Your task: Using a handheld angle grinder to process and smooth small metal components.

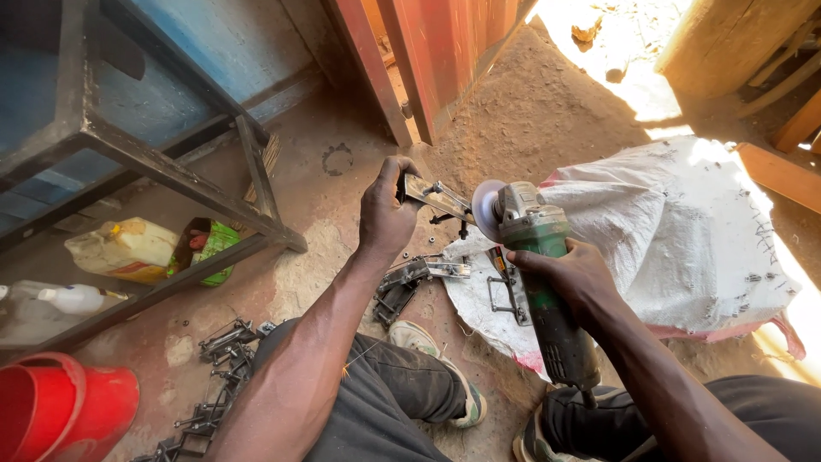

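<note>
Right hand [575, 275] grip closed: green angle grinder [534, 257] | left hand [386, 210] grip closed: flat metal bracket [436, 199]

The angle grinder [539, 265] has a green body, a grey metal head and a pale grey disc. The metal piece [436, 198] is dull silver-grey. The woven sack [676, 231] is white with a pink-red edge. The bucket [64, 406] is bright red, the jug [128, 248] yellow, the frame [171, 171] dark grey, the wall [222, 38] blue, the door [445, 43] red-brown, and the floor [530, 111] sandy brown.
</note>
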